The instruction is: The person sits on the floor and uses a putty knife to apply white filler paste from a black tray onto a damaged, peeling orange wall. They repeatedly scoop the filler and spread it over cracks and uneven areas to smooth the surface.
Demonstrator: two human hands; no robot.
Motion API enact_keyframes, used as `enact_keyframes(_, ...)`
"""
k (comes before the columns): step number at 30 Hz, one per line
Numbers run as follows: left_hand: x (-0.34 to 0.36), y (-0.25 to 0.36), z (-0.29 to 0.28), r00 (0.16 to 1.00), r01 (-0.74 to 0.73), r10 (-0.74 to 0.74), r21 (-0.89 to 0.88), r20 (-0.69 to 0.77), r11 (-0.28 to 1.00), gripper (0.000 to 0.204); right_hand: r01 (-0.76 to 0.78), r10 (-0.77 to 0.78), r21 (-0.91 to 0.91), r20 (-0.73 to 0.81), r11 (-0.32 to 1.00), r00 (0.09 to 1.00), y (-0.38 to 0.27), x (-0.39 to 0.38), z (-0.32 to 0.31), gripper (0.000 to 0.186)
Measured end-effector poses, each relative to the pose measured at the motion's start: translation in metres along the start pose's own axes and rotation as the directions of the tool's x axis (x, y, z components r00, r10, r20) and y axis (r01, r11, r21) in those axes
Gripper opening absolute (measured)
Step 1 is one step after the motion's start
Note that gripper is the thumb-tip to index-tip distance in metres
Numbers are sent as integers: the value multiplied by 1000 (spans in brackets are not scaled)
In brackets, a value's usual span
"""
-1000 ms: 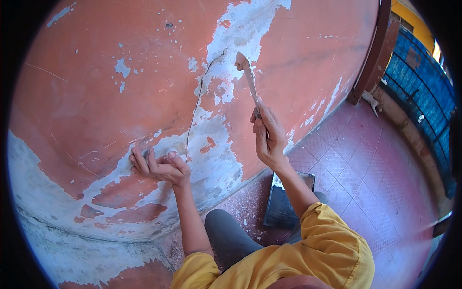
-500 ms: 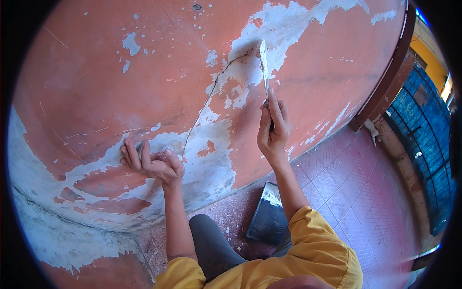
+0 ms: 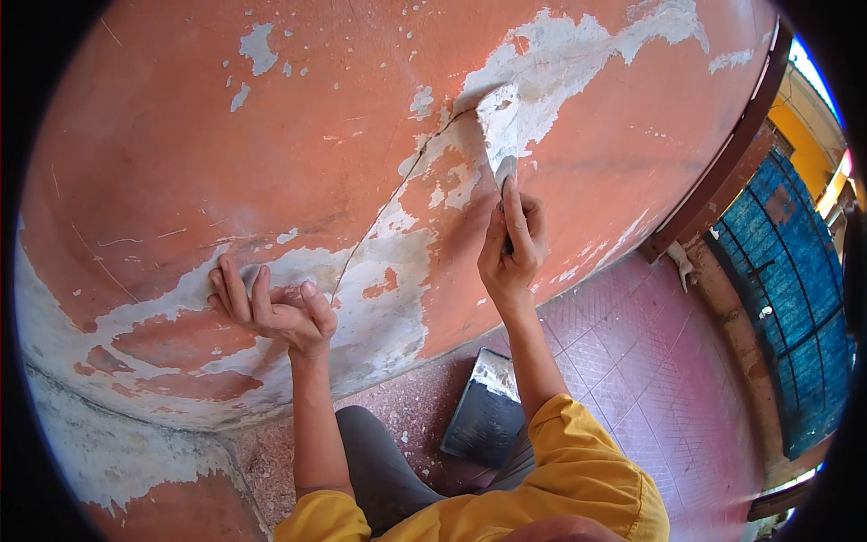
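Observation:
In my right hand is a putty knife, its handle gripped and its blade pointing up the wall. White filler coats the broad end of the blade, which lies against the wall at the upper end of a thin dark crack. From there the crack slants down to the left, toward my left hand. My left hand is near the lower end of the crack, fingers loosely bent and apart, with nothing visible in it. The salmon-coloured wall has peeled in patches, baring whitish plaster.
Between my knees and the wall, a dark rectangular tray with white filler along one end rests on the speckled floor. Reddish tiles extend to the right. A blue-covered metal grille stands at the far right, with a pale animal by the wall's end.
The putty knife has turned from edge-on to showing its filler-coated face, still at the crack's upper end. My left hand keeps its pose; the whole view has shifted slightly.

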State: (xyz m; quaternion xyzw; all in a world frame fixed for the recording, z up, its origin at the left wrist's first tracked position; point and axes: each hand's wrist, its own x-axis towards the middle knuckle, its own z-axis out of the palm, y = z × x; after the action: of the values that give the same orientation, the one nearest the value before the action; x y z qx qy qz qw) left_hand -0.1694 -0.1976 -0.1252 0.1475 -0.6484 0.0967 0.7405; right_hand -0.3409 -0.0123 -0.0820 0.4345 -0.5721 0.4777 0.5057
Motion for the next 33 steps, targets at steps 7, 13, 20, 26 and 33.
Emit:
enact_keyframes(7, 2, -1, -2, 999, -49, 49, -6, 21, 999, 38, -37, 42, -43, 107, 998, 993, -3, 5, -14, 50)
enact_keyframes(13, 2, 5, -3, 999, -4, 3, 26, 38, 1000, 39, -7, 105, -263, 363, 965, 926, -32, 28, -66, 57)
enact_keyframes(20, 5, 7, -4, 999, 8, -11, 51, 48, 999, 39, 42, 192, -389, 542, 920, 818, -71, 70, -126, 51)
enact_keyframes(26, 3, 6, 0, 999, 46, -46, 17, 14, 999, 36, 16, 203, -453, 431, 891, 879, -80, 100, -123, 42)
enact_keyframes(33, 1, 3, 0, 999, 31, -32, -36, -20, 999, 36, 84, 270, -569, 510, 818, 817, -101, 100, -111, 41)
